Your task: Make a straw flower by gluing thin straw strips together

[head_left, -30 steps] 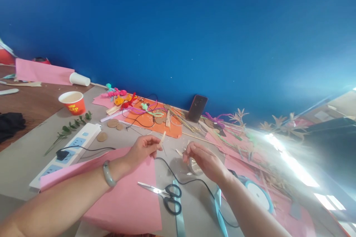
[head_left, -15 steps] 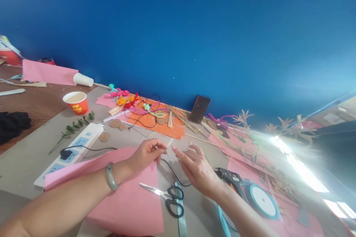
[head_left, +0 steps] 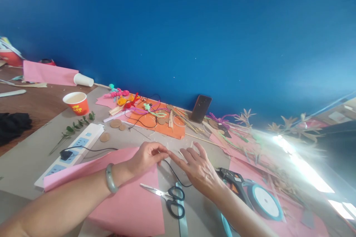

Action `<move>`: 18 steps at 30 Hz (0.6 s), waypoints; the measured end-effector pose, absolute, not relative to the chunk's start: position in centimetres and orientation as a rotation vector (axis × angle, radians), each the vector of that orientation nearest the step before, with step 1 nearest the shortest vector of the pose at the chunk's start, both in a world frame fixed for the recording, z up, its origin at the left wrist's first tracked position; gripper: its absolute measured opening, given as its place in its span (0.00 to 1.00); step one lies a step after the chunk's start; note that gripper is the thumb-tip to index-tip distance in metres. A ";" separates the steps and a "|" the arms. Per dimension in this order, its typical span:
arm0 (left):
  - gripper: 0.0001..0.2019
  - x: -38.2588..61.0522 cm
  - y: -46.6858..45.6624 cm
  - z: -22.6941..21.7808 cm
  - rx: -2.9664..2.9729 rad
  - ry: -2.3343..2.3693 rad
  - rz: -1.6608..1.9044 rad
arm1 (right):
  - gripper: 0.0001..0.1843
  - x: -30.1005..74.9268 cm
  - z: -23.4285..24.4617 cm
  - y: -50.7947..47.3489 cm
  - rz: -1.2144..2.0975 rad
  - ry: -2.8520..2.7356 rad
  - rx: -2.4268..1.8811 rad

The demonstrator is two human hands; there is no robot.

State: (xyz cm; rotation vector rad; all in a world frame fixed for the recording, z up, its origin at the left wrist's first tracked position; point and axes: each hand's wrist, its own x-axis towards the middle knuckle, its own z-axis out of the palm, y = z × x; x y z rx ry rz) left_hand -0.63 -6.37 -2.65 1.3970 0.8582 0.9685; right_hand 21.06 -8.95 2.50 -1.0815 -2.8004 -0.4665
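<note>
My left hand (head_left: 152, 156), a pale green bangle (head_left: 110, 178) on its wrist, is held above the pink paper (head_left: 130, 200) with thumb and index pinched together. Whatever lies in that pinch is too small to make out. The stretched index finger of my right hand (head_left: 198, 168) touches those fingertips. Its other fingers are apart and half bent, and a small pale sliver (head_left: 192, 145) shows beside them; I cannot tell whether they hold it. Below both hands, scissors (head_left: 169, 196) with black handles lie partly open, across the paper's edge and a light blue ribbon (head_left: 182, 222).
A white power strip (head_left: 75, 152) and a paper cup (head_left: 79, 107) of pale liquid stand to the left. Pompoms, sticks and wire cover orange paper (head_left: 155, 126) near the blue wall. A phone (head_left: 200, 108) leans there. A glue gun (head_left: 233, 177) and ribbon spool (head_left: 264, 202) lie right.
My right index finger has moved left and now meets my left fingertips. The pale strip seen at my left fingertips no longer shows there; a pale sliver now shows beside my right fingers.
</note>
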 end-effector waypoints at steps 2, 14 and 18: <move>0.14 -0.8 -6.4 -2.3 1.459 0.888 0.973 | 0.38 20.9 2.6 -8.9 -0.436 -2.807 -1.082; 0.16 -1.4 -6.7 -0.6 1.883 0.832 1.024 | 0.29 20.8 3.9 -9.3 0.026 -2.782 -1.040; 0.13 -1.6 -7.1 -0.9 2.095 0.835 1.002 | 0.28 20.8 4.0 -9.6 0.073 -2.773 -1.048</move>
